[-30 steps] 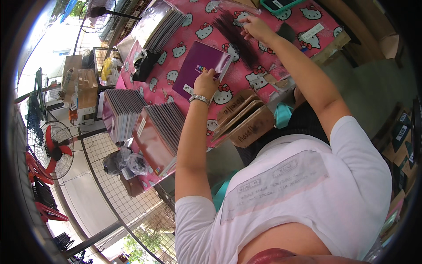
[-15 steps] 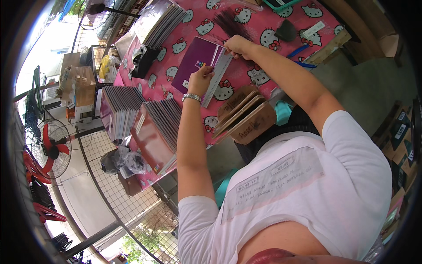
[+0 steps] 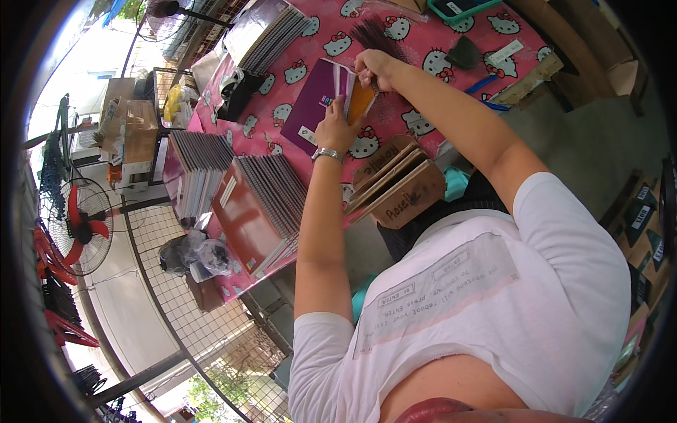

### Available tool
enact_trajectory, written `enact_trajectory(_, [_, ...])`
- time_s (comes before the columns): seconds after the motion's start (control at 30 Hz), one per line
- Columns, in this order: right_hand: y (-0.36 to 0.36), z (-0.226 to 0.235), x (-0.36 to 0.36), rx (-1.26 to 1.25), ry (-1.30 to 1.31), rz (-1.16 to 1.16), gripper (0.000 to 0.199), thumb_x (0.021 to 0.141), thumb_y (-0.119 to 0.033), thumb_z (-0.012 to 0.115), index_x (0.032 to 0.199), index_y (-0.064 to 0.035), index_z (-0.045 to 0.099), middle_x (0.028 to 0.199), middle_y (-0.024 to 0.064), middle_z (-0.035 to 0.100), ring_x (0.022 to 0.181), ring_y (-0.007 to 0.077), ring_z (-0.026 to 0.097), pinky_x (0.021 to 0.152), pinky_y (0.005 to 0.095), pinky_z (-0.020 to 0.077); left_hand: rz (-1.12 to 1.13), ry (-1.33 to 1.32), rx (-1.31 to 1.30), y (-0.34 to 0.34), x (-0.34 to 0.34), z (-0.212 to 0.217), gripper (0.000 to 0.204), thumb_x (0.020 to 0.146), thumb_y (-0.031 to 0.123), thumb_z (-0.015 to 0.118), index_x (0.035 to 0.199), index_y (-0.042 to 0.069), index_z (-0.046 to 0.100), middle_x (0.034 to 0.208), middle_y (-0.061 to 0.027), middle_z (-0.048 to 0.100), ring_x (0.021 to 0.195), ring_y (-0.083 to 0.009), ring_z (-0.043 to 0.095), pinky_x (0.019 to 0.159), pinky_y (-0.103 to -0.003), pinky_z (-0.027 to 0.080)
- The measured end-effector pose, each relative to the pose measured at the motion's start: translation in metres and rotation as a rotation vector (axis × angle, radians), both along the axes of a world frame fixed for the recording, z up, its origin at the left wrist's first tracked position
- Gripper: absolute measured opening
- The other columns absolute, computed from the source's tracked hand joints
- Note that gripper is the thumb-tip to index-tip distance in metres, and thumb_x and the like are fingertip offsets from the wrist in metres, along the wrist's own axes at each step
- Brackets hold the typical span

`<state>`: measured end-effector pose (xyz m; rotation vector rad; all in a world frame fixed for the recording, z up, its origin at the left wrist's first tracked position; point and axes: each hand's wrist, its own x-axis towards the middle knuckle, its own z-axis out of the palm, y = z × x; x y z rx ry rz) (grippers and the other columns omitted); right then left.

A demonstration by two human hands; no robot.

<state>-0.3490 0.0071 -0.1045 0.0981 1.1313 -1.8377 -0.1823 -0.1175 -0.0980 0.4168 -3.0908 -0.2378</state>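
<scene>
A purple-covered notebook [image 3: 303, 106] lies tilted on the table, with a whitish strip and an orange-yellow sheet showing along its right side. My left hand [image 3: 337, 130] grips this right part from below, fingers stretched up along the strip. At the upper right corner my right hand [image 3: 375, 69] is closed, its fingertips curled at the edge; whether a wire is also between them cannot be made out. Just beyond the right hand lies a bunch of dark spiral binding wires [image 3: 372, 37].
Stacks of spiral-bound notebooks stand at the left [image 3: 201, 166], nearer [image 3: 271, 194] and far back [image 3: 271, 42]. A black tape dispenser [image 3: 236, 95] sits beyond. Wooden boards [image 3: 405, 190] stand before my lap. At right lie a dark stone-like piece [image 3: 463, 53] and blue-handled tool [image 3: 490, 104].
My left hand has shifted up and right along the notebook. The long white punched edge no longer shows; an orange-yellow sheet is now visible there. My right hand stays at the upper corner.
</scene>
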Motion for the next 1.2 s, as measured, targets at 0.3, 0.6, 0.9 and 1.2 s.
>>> enact_trajectory(0.3, [0.122, 0.090, 0.017, -0.031, 0.579, -0.008, 0.033, 0.102, -0.030, 0.046, 0.125, -0.0072, 0.047, 0.089, 0.0044, 0.060, 0.051, 0.0055, 0.037, 0.051, 0.0226, 0.0413, -0.061, 0.105, -0.189, -0.007, 0.008, 0.178, 0.026, 0.090, 0.013, 0.054, 0.116, 0.011, 0.059, 0.092, -0.0171, 0.069, 0.086, -0.0382, 0.067, 0.072, -0.049, 0.052])
enact_trajectory(0.6, [0.214, 0.089, 0.056, -0.047, 0.526, -0.027, 0.033, 0.091, -0.012, 0.046, 0.123, -0.0052, 0.054, 0.086, 0.0017, 0.054, 0.064, 0.0084, 0.048, 0.058, 0.0238, 0.0462, -0.305, -0.097, 0.083, 0.083, 0.089, 0.227, 0.032, 0.084, 0.001, 0.060, 0.115, 0.006, 0.062, 0.084, -0.0225, 0.064, 0.079, -0.0395, 0.065, 0.067, -0.044, 0.049])
enact_trajectory(0.9, [0.163, 0.066, 0.196, -0.130, 1.076, -0.072, 0.063, 0.092, -0.008, 0.051, 0.149, 0.0006, 0.028, 0.156, 0.0167, 0.029, 0.140, 0.0264, 0.035, 0.114, 0.0362, 0.0277, 0.028, 0.202, -0.089, 0.136, 0.097, 0.127, 0.014, 0.085, 0.015, 0.059, 0.096, 0.006, 0.060, 0.085, -0.0112, 0.066, 0.081, -0.0315, 0.065, 0.069, -0.043, 0.049])
enact_trajectory(1.2, [0.180, 0.091, 0.109, -0.032, 1.368, 0.175, 0.024, 0.088, 0.001, 0.062, 0.111, -0.0064, 0.069, 0.105, 0.0074, 0.067, 0.098, 0.0188, 0.064, 0.079, 0.0306, 0.0526, -0.049, 0.280, -0.130, 0.143, 0.091, 0.124, 0.018, 0.087, 0.024, 0.063, 0.090, 0.007, 0.060, 0.080, -0.0082, 0.063, 0.073, -0.0271, 0.063, 0.066, -0.039, 0.046])
